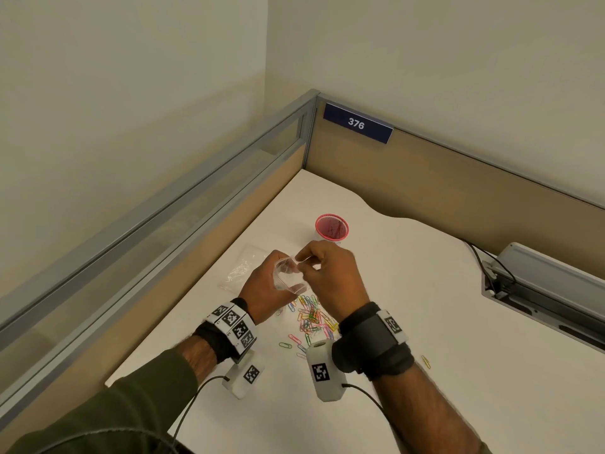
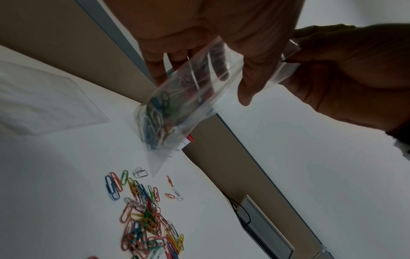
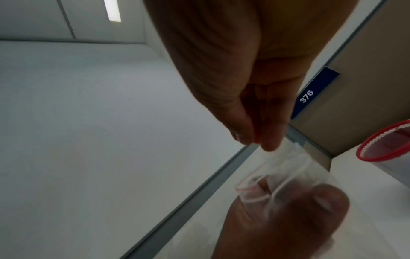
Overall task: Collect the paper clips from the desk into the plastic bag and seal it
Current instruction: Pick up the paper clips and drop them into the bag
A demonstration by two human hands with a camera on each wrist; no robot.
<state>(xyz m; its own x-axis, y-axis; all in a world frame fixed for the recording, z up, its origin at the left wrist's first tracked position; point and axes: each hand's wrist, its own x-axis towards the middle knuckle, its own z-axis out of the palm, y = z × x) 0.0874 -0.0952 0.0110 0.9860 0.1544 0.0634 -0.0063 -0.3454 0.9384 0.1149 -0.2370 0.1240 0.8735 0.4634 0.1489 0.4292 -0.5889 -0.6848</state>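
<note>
Hands meet above the white desk (image 1: 425, 322), both on the small clear plastic zip bag (image 2: 177, 98), which hangs in the air over the scattered heap of coloured wire paper clips (image 1: 311, 317). The left hand (image 1: 262, 290) curls its fingers around the bag's body, and the right hand (image 1: 330, 276) pinches the bag's top edge between thumb and fingertips (image 3: 269, 138). The left wrist view shows a clump of clips already sunk into the bag's lower corner, while many more lie loose on the desk below, with a single yellow clip (image 1: 425, 362) well apart to the right. The step in hand looks like working the mouth of the bag, most likely spreading it for another load, since so much is left to collect. To do it well, the left hand should keep the bag upright so the clips inside stay at the bottom, and the right should draw one lip away from the other rather than tugging the whole edge. A second flat clear bag (image 1: 244, 268) lies on the desk to the left, and a red-rimmed cup (image 1: 331, 227) stands beyond the hands. Whether the mouth is parted or pressed shut cannot be told; the film is blurred in the right wrist view, and the hands cover it from above.
</note>
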